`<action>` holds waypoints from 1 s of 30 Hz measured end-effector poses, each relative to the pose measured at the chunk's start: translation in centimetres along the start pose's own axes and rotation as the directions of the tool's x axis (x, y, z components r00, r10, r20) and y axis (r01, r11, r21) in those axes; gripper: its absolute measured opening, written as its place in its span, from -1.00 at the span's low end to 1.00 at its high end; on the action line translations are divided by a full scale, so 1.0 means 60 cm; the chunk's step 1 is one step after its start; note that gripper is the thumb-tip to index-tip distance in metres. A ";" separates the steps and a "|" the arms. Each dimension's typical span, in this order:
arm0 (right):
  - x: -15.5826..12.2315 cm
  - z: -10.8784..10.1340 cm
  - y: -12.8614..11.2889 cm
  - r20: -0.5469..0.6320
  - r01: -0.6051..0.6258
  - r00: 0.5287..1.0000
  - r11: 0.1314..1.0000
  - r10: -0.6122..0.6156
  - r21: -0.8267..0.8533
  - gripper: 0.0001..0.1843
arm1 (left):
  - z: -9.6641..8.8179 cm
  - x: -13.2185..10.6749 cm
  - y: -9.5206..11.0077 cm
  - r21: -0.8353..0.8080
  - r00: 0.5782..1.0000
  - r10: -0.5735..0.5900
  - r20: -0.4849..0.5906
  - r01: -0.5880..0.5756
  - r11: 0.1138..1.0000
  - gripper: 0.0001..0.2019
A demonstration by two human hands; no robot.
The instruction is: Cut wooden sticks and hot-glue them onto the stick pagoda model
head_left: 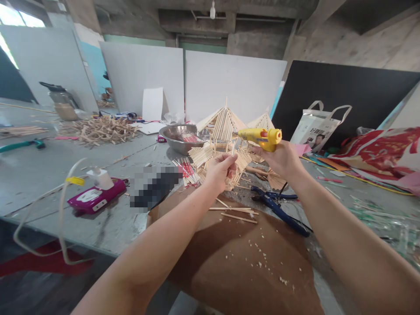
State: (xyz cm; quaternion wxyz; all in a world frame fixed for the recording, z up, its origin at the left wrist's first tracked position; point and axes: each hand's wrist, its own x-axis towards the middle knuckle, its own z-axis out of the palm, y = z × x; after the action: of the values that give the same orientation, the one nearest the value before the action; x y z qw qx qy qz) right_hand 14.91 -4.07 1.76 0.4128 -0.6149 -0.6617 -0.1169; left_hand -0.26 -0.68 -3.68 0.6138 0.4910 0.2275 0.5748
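My right hand (286,159) is wrapped round a yellow hot glue gun (262,137), whose nozzle points left. My left hand (220,170) is closed in a pinch on a short pale wooden stick (233,148) that pokes up from the fingertips, just below the nozzle. Behind both hands stands a model pavilion (225,124) made of thin wooden sticks, with a pointed roof; my left hand hides part of its lower tiers. A few loose sticks (234,210) lie on the brown board (243,253) below my hands.
Blue pliers (278,210) lie right of the board. A metal bowl (177,135) and a heap of short sticks (101,131) stand farther back. On the left, a purple power strip (95,197) trails a white cable. A white bag (315,127) stands back right.
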 end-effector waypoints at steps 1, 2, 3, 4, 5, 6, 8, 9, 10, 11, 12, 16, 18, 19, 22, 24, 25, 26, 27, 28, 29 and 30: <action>0.001 0.000 0.000 -0.001 0.002 1.000 1.000 -0.002 -0.006 -0.73 | 0.000 0.000 0.000 0.001 1.000 -0.001 -0.001 0.001 1.000 -0.73; 0.001 0.001 0.000 -0.002 0.003 1.000 1.000 -0.003 -0.010 -0.72 | 0.000 0.000 0.000 0.002 1.000 -0.003 -0.004 0.003 1.000 -0.73; 0.002 0.001 0.000 -0.002 0.002 1.000 1.000 -0.002 -0.012 -0.72 | 0.000 0.000 0.000 0.002 1.000 -0.005 -0.008 0.005 1.000 -0.73; 0.002 0.001 0.000 0.000 0.000 1.000 1.000 0.000 -0.013 -0.72 | 0.000 0.000 0.000 0.002 1.000 -0.007 -0.011 0.007 1.000 -0.73; 0.003 0.001 0.000 0.002 -0.003 1.000 1.000 0.003 -0.015 -0.73 | 0.001 0.000 0.000 0.002 1.000 -0.007 -0.014 0.007 1.000 -0.73; 0.003 0.001 0.000 0.003 -0.004 1.000 1.000 0.004 -0.018 -0.73 | 0.001 0.000 0.000 0.001 1.000 -0.007 -0.015 0.007 1.000 -0.73; 0.004 0.001 0.000 0.002 0.002 1.000 1.000 -0.002 -0.023 -0.73 | 0.002 -0.001 0.001 -0.002 1.000 -0.008 -0.017 0.008 1.000 -0.73; 0.005 0.001 0.000 0.001 0.008 1.000 1.000 -0.008 -0.026 -0.74 | 0.002 -0.001 0.002 -0.002 1.000 -0.008 -0.019 0.008 1.000 -0.73; 0.005 0.001 0.000 -0.003 0.015 1.000 1.000 -0.015 -0.027 -0.74 | 0.003 -0.002 0.002 -0.002 1.000 -0.009 -0.021 0.009 1.000 -0.73; 0.006 0.001 0.000 -0.006 0.022 1.000 0.999 -0.022 -0.029 -0.74 | 0.003 -0.002 0.003 -0.002 1.000 -0.010 -0.022 0.010 1.000 -0.73; 0.006 0.001 -0.001 -0.008 0.028 1.000 0.999 -0.028 -0.032 -0.74 | 0.004 -0.002 0.003 -0.003 1.000 -0.012 -0.023 0.012 1.000 -0.73; 0.006 -0.001 -0.003 -0.002 0.035 0.999 0.998 -0.035 -0.057 -0.73 | 0.003 -0.001 0.003 -0.013 1.000 -0.020 -0.024 0.019 1.000 -0.74; 0.004 -0.002 -0.004 0.004 0.037 0.999 0.997 -0.036 -0.067 -0.72 | 0.001 0.001 0.003 -0.018 1.000 -0.012 -0.018 0.012 1.000 -0.74; 0.003 -0.002 -0.004 0.007 0.038 0.999 0.997 -0.037 -0.068 -0.72 | 0.000 0.002 0.003 -0.021 1.000 -0.005 -0.011 0.005 1.000 -0.75; 0.000 -0.002 -0.003 0.018 0.033 0.999 0.998 -0.032 -0.049 -0.73 | -0.001 0.004 0.003 -0.034 1.000 0.007 -0.001 -0.007 0.999 -0.76; -0.003 -0.002 -0.002 0.014 0.021 1.000 0.999 -0.021 -0.031 -0.73 | 0.000 0.004 0.004 -0.037 1.000 0.000 -0.006 0.000 0.999 -0.77; -0.004 -0.002 -0.003 0.009 0.016 1.000 0.999 -0.015 -0.029 -0.73 | 0.000 0.004 0.005 -0.037 1.000 -0.004 -0.010 0.004 0.999 -0.77; -0.004 -0.002 -0.003 0.002 0.014 1.000 0.999 -0.013 -0.031 -0.73 | 0.001 0.004 0.005 -0.037 1.000 -0.008 -0.013 0.008 0.999 -0.77; -0.005 -0.003 -0.004 -0.005 0.014 1.000 0.999 -0.014 -0.035 -0.74 | 0.002 0.004 0.006 -0.036 1.000 -0.011 -0.014 0.010 0.999 -0.77; -0.005 -0.004 -0.005 -0.011 0.016 1.000 0.999 -0.016 -0.038 -0.74 | 0.002 0.004 0.006 -0.037 1.000 -0.012 -0.015 0.011 0.999 -0.76; -0.005 -0.004 -0.006 -0.014 0.017 1.000 0.999 -0.018 -0.042 -0.74 | 0.002 0.004 0.006 -0.037 1.000 -0.012 -0.015 0.011 0.999 -0.75; -0.004 -0.005 -0.007 -0.014 0.019 1.000 0.999 -0.019 -0.047 -0.74 | 0.003 0.004 0.006 -0.038 1.000 -0.012 -0.013 0.011 0.999 -0.75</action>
State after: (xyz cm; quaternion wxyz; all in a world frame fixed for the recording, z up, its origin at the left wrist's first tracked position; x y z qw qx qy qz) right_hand 14.62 -4.53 1.93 0.4019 -0.6172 -0.6617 -0.1405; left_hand -0.24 -0.56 -3.22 0.6248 0.4742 0.2235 0.5787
